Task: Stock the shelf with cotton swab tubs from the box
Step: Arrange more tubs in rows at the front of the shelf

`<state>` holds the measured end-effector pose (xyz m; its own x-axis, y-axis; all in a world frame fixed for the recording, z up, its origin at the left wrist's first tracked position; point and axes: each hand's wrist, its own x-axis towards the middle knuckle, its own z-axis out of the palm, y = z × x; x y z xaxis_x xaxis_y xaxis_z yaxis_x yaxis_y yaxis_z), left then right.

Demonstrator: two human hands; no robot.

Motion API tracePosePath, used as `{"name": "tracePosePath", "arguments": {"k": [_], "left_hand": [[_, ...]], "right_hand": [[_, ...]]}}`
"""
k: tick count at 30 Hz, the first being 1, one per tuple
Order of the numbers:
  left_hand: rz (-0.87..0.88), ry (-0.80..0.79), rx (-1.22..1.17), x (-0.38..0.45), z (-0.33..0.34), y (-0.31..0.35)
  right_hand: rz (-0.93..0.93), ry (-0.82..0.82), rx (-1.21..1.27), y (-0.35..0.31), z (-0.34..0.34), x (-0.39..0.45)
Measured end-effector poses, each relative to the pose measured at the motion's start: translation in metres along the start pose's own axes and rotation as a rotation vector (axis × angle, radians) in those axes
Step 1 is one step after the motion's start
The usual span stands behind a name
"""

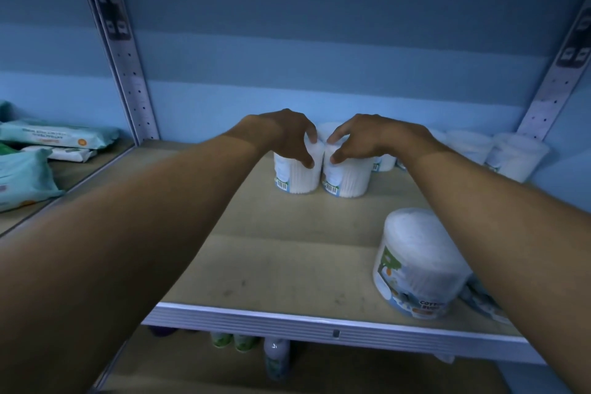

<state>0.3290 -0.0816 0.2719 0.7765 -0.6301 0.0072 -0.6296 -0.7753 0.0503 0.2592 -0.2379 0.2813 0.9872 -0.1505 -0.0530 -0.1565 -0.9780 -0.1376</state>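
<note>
Two clear cotton swab tubs stand side by side, touching, near the back middle of the wooden shelf. My left hand grips the top of the left tub. Over the right tub, my right hand is closed on its top in the same way. Behind them another tub shows between my hands. More tubs line the back right. A larger tub with a printed label stands near the front edge at the right. The box is out of view.
Perforated metal uprights frame the bay on both sides. Teal wipe packs lie on the neighbouring shelf at the left. Bottles stand on the lower shelf below the front rail.
</note>
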Motion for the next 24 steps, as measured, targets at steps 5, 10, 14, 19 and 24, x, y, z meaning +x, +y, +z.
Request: {"name": "tracePosePath", "arguments": {"k": [5, 10, 14, 19, 24], "left_hand": [[0.002, -0.011, -0.015, -0.016, 0.0, 0.001], [-0.007, -0.013, -0.009, -0.039, -0.001, 0.002], [-0.025, -0.018, -0.013, -0.059, 0.0, 0.003], [-0.047, -0.01, -0.023, -0.084, 0.002, 0.004], [-0.044, 0.009, -0.027, -0.103, 0.003, 0.007]], "right_hand": [[-0.004, 0.003, 0.005, -0.005, 0.001, -0.015], [-0.032, 0.01, 0.017, -0.013, 0.003, -0.037], [-0.042, 0.0, 0.038, -0.019, 0.006, -0.057], [-0.051, -0.007, 0.044, -0.027, 0.008, -0.083], [-0.058, 0.002, 0.05, -0.034, 0.01, -0.102]]}}
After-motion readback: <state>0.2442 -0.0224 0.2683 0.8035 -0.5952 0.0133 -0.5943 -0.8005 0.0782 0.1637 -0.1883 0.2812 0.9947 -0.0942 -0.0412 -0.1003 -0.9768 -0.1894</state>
